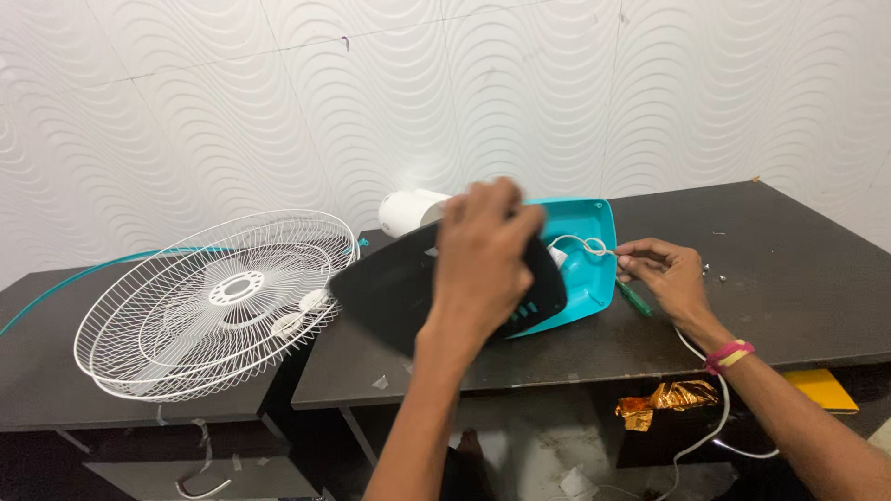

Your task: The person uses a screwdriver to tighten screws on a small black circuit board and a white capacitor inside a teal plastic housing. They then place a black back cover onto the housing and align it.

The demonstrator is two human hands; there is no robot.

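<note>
While left hand (483, 255) covers black panel (408, 288), teal housing (587, 264) half hidden, right hand (664, 274) pinching white wire (580, 243).

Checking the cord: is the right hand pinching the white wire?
Yes, the right hand pinches the white wire beside the teal base.

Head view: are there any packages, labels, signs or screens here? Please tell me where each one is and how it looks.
No signs or screens show.
Crumpled gold foil wrapper: below the table edge, near the right forearm; shiny orange-gold.
Yellow flat piece: under the table's right end; whether it is a package cannot be told.
</note>
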